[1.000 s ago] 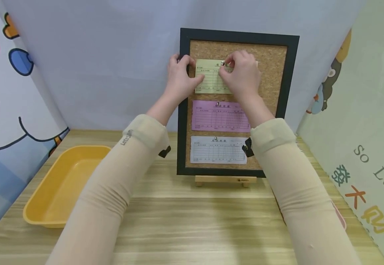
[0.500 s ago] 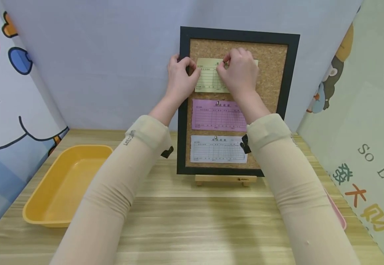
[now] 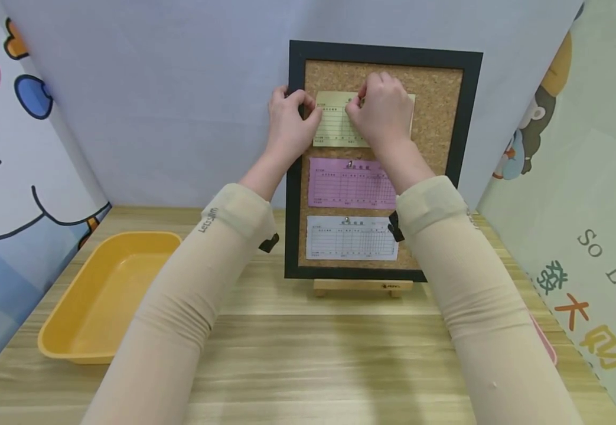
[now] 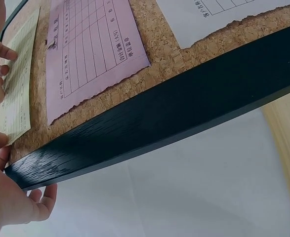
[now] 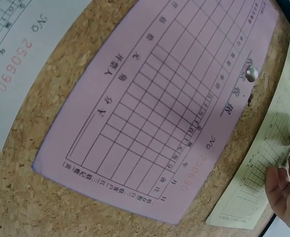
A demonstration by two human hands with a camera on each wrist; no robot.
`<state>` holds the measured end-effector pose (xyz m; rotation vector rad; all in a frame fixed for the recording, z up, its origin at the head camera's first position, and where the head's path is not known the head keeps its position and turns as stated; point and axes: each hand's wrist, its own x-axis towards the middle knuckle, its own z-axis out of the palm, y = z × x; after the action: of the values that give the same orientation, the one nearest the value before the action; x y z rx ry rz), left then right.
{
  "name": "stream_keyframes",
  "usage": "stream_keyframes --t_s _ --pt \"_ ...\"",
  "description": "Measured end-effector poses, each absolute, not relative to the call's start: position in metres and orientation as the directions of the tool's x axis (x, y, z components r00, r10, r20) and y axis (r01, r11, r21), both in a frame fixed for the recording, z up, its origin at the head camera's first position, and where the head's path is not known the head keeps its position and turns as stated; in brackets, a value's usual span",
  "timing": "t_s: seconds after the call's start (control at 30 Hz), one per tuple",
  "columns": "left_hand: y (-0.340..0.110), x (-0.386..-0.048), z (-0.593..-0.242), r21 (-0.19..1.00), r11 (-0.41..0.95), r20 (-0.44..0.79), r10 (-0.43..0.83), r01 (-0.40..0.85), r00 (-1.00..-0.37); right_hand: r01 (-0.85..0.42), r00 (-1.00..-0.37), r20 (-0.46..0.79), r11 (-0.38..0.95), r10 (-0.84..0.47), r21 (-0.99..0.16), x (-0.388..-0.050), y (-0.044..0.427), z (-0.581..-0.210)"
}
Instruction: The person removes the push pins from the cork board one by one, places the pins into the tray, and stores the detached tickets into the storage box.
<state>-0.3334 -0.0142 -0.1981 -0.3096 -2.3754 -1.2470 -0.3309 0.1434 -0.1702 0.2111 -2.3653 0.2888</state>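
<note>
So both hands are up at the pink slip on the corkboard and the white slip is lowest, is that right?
Not quite: the left hand and right hand are at the yellow slip; the pink slip is just below it, as the head view shows. The white slip is lowest on the corkboard, as you said.

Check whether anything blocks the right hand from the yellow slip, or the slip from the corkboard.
Nothing visible does: the right hand is directly at the yellow slip, which lies against the corkboard. The hand hides part of the slip.
</note>
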Motion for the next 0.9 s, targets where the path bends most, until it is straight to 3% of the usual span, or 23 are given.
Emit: stream_keyframes --t_s 0.33,0.9 --pt "-0.0122 -0.3331 -0.1977 0.731 0.560 0.477 -0.010 0.390 -0.879 -0.268 -0.690 0.719 0.952 -0.080 -0.151 -0.3306 0.1495 -0.1689" --pt "-0.0175 -0.3315 -0.1960 0.729 0.565 0.468 0.000 0.386 -0.884 -0.218 -0.718 0.687 0.973 -0.111 -0.071 -0.3264 0.1441 -0.1683"
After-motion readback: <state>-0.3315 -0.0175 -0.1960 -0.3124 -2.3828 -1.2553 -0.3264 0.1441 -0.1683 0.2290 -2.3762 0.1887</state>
